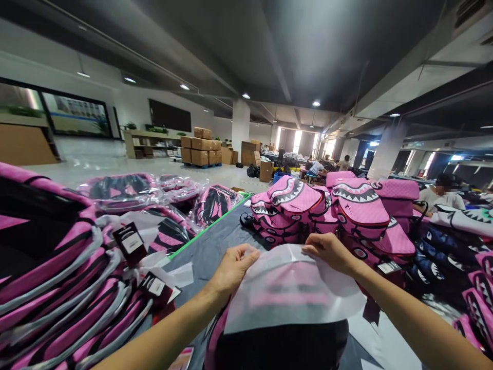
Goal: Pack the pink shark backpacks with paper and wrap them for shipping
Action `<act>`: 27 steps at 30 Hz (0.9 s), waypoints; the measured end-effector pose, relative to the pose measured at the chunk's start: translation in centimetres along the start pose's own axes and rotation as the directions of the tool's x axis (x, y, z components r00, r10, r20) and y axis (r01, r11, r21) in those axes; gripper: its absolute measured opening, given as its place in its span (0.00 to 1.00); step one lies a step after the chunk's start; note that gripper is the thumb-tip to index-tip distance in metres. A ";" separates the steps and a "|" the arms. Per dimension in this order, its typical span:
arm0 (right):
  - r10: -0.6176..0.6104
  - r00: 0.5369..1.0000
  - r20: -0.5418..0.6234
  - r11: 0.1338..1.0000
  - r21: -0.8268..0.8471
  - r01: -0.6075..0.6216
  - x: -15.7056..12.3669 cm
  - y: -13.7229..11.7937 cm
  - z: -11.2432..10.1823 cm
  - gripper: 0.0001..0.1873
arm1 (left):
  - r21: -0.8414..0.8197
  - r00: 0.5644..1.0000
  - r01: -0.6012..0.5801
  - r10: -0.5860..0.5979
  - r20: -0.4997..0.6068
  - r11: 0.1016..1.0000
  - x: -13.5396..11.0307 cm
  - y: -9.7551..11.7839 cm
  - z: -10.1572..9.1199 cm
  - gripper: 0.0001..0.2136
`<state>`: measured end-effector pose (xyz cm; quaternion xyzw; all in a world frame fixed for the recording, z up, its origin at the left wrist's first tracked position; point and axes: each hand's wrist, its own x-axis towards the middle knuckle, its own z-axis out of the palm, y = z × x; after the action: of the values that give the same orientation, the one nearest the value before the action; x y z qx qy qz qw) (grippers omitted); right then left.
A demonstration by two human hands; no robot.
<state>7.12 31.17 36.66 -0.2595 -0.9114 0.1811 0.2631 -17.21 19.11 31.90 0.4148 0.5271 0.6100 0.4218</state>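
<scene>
A thin, see-through white sheet (277, 303) lies draped over a pink and black backpack (285, 344) right in front of me. My left hand (234, 264) pinches the sheet's far left corner. On the other side, my right hand (327, 249) grips the far right part of its edge between thumb and fingers. Pink shows through the sheet, while the bag's near black part stays uncovered. Just beyond my hands, pink backpacks with shark-mouth prints (292, 198) are heaped on the grey table (215, 241).
Stacked pink bags (57, 288) with black hang tags (130, 244) rise close on my left. Plastic-wrapped bags (119, 190) lie behind them. At the right sit dark blue shark-print bags (435, 252) and a seated person (441, 195). Cartons (200, 149) stand farther back.
</scene>
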 end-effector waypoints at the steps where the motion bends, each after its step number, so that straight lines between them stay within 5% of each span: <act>1: 0.010 1.000 0.009 1.000 0.007 -0.010 -0.1 0.2 0.3 0.29 | 0.025 1.000 0.005 -0.005 0.006 1.000 0.1 -0.2 0.0 0.26; 5: -0.016 0.998 -0.054 1.000 -0.009 0.016 -0.8 0.1 1.3 0.25 | 0.195 0.999 -0.020 0.011 0.049 0.981 0.3 -0.3 0.0 0.24; 8: -0.149 0.970 -0.194 0.982 -0.143 0.122 -1.3 -0.6 1.7 0.18 | 0.299 0.996 -0.056 0.032 0.085 0.953 0.2 0.1 0.3 0.21; 12: -0.493 0.829 -0.262 0.835 -0.409 0.367 -2.5 -1.7 2.0 0.09 | 0.333 0.991 0.022 -0.066 0.120 0.943 -0.5 0.4 0.5 0.21; 15: -0.636 0.739 -0.223 0.737 -0.461 0.495 -3.4 -2.4 2.3 0.09 | 0.307 0.975 0.149 -0.192 0.115 0.940 -1.7 0.4 0.5 0.21; 18: -0.643 0.749 -0.160 0.740 -0.384 0.553 -4.3 -3.1 2.2 0.11 | 0.284 0.970 0.186 -0.222 0.099 0.940 -3.4 0.5 0.5 0.22; 23: -0.647 0.762 -0.035 0.725 -0.339 0.600 -6.4 -5.3 0.7 0.14 | 0.348 0.984 0.085 -0.133 0.115 0.933 -6.9 0.9 0.7 0.19; 27: -0.579 0.815 0.033 0.748 -0.376 0.546 -9.4 -8.3 -0.4 0.14 | 0.449 0.991 0.043 -0.096 0.096 0.892 -10.1 0.9 0.7 0.18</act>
<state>11.06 19.32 37.23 -0.0251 -0.9520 -0.0924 0.2906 -13.60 9.64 32.29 0.5160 0.6421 0.4324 0.3667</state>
